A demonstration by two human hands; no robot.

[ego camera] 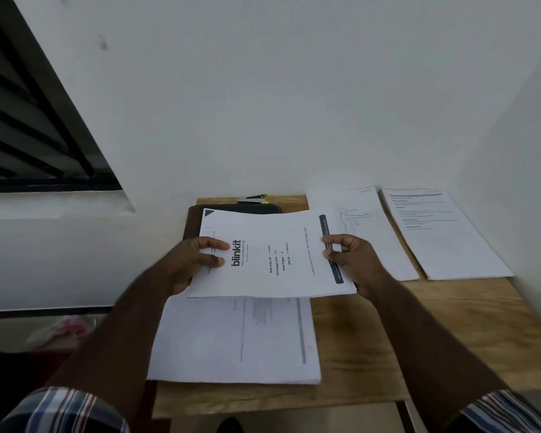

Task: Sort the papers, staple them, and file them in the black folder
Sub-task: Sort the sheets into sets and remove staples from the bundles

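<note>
I hold a white printed sheet with a "blinkit" heading [272, 254] above the table. My left hand [197, 260] pinches its left edge and my right hand [353, 260] pinches its right edge. Under it lies a thick stack of papers [235, 342] at the table's front left. The black folder [241, 209] lies behind the held sheet, mostly hidden. A stapler [254, 198] with a yellow-green tip sits at the wall behind the folder. Two more papers lie at the right: one with a line drawing [372, 232], one with text [441, 235].
The small wooden table [419, 332] stands in a white corner, walls close behind and to the right. A dark barred window [28, 126] is at the left. Something pink [66, 329] lies on the floor at the left.
</note>
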